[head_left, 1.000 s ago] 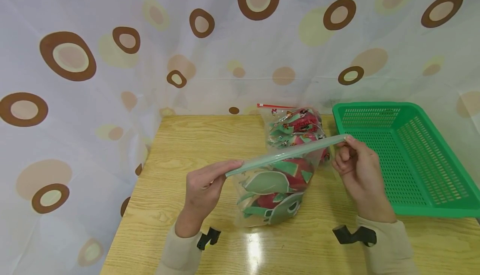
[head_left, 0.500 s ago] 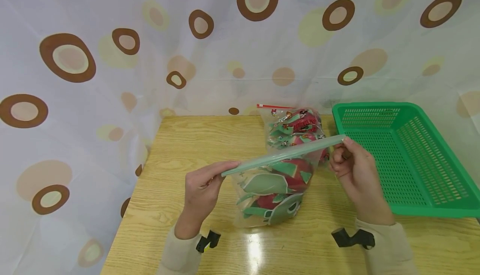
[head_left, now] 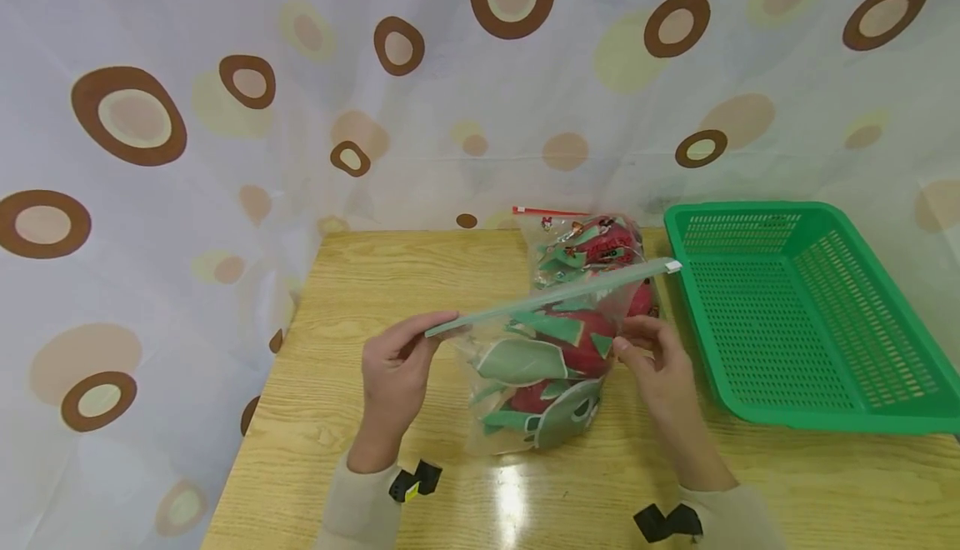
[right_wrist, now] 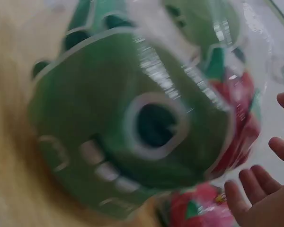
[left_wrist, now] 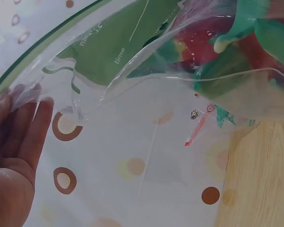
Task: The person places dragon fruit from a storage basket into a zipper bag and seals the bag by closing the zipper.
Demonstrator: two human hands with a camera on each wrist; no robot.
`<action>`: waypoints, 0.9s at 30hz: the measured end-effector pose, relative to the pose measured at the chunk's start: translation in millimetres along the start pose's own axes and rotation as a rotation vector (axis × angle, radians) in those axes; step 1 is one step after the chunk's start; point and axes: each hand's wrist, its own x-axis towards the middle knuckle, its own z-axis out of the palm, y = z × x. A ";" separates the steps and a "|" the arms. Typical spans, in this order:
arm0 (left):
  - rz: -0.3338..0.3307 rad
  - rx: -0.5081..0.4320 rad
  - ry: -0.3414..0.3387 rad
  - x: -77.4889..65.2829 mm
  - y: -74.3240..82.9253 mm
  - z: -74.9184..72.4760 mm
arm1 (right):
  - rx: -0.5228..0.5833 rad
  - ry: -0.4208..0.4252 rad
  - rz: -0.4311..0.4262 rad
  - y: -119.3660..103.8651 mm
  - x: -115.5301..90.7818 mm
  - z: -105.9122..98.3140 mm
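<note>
A clear zip bag (head_left: 525, 358) printed with a green cartoon creature stands on the table, with red, green-tipped things that look like dragon fruit inside. Its pale green zip strip (head_left: 555, 292) slants up to the right and ends at a white slider (head_left: 673, 267). My left hand (head_left: 397, 375) pinches the left end of that strip between thumb and fingers. Beside the bag's right side is my right hand (head_left: 660, 367); in the right wrist view its fingers (right_wrist: 251, 189) are spread and hold nothing. Whether they touch the plastic I cannot tell.
Behind stands a second zip bag (head_left: 585, 242) with a red strip and similar red and green contents. A green plastic basket (head_left: 708, 367) sits to the right on the wooden table (head_left: 375, 275). A circle-patterned sheet (head_left: 420, 117) hangs along the back and left.
My right hand has let go of the strip's right end and moved down and left to the bag's side, baring the white slider. My left hand has shifted slightly left and up.
</note>
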 end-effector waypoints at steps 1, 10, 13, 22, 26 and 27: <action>-0.025 -0.020 0.011 -0.1 0.0 -0.7 | -0.082 -0.011 0.022 6.1 -2.9 0.9; -0.156 -0.085 0.096 0.6 -5.0 -5.8 | -0.218 -0.282 0.113 50.3 -20.5 17.9; -0.204 -0.084 0.118 0.7 -7.5 -6.6 | -0.248 -0.251 0.097 54.2 -19.1 22.6; -0.279 -0.042 0.191 0.9 -16.0 -10.0 | -0.290 -0.226 0.093 52.2 -13.4 39.0; -0.367 0.026 0.204 0.1 -17.7 -11.0 | -0.316 -0.210 0.081 51.2 -10.8 45.0; -0.404 0.037 0.204 -0.5 -17.8 -11.0 | -0.323 -0.208 0.078 50.9 -9.8 46.5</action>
